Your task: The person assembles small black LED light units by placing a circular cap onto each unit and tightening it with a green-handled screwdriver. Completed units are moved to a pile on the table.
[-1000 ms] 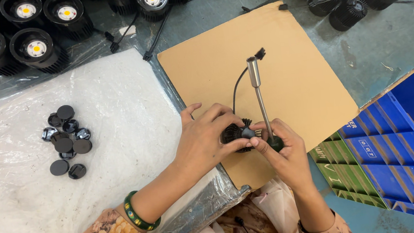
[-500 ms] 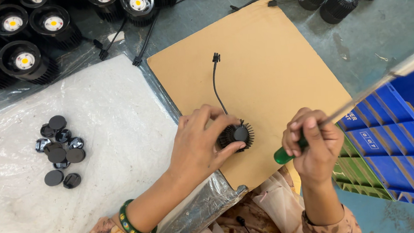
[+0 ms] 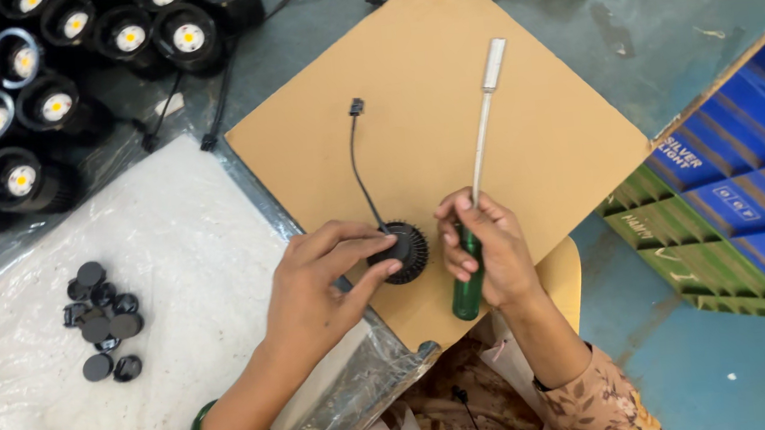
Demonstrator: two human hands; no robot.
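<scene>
My left hand pinches a small round black finned lamp body that rests on a tan cardboard sheet. A thin black wire with a plug runs up from that body across the cardboard. My right hand grips a screwdriver by its green handle; the long pale shaft points up and away from me, its tip clear of the lamp body.
A heap of small black round caps lies on white plastic sheeting at the left. Several black lamps with yellow centres stand at the upper left. A blue and green divided carton sits at the right.
A second ago both hands worked the screwdriver upright on the lamp body. My right hand then lifted it off, swung it out to the right, and now holds it pointing up over the cardboard.
</scene>
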